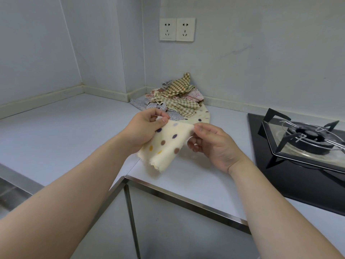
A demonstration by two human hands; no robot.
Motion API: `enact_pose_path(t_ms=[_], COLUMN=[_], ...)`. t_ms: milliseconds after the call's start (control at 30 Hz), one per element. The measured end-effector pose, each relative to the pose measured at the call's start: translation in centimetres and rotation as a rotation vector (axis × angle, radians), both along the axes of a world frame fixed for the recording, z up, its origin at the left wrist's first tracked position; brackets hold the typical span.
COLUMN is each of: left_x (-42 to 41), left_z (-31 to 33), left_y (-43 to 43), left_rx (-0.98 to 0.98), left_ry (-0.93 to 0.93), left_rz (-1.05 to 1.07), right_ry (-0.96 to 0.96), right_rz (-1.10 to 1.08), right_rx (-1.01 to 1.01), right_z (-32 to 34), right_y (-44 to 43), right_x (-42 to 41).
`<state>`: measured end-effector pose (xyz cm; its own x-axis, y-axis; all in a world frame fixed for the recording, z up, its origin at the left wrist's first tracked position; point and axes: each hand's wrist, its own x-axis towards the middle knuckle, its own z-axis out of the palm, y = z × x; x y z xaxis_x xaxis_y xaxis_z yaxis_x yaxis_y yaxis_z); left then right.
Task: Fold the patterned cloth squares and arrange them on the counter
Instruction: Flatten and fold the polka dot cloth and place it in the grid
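Observation:
A cream cloth square with coloured polka dots (164, 144) hangs in the air above the counter's inner corner, doubled over with its frayed edges pointing down. My left hand (143, 128) pinches its upper left corner between thumb and forefinger. My right hand (211, 144) pinches the upper right corner. Behind them, a loose pile of cloth squares (175, 98) lies in the back corner of the counter (56, 131): green checked ones on top, floral and pink ones beneath. Another cream dotted cloth (202, 116) lies flat under the pile's front edge.
A black gas hob (298, 154) with a burner and pan supports fills the counter's right side. A steel sink edge (16, 184) shows at the far left. Two wall sockets (177, 29) sit above the pile. The counter's metal-trimmed front edge (186, 199) runs below my hands.

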<state>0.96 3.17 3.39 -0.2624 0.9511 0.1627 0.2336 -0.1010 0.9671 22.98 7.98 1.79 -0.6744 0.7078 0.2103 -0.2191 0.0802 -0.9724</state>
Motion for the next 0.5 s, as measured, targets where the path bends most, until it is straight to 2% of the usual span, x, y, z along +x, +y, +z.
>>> enact_pose_path(t_ms=[167, 367, 500], left_x=[-0.1, 0.8, 1.3], left_z=[0.0, 0.1, 0.0], left_y=[0.1, 0.2, 0.3], left_rx=[0.052, 0.159, 0.137], left_ry=[-0.036, 0.066, 0.002], left_rz=[0.031, 0.176, 0.213], right_ry=[-0.009, -0.094, -0.100], right_rz=[-0.039, -0.237, -0.367], right_rx=[-0.011, -0.009, 0.005], right_z=[0.3, 0.1, -0.4], right_y=[-0.3, 0.0, 0.3], right_x=[-0.2, -0.7, -1.2])
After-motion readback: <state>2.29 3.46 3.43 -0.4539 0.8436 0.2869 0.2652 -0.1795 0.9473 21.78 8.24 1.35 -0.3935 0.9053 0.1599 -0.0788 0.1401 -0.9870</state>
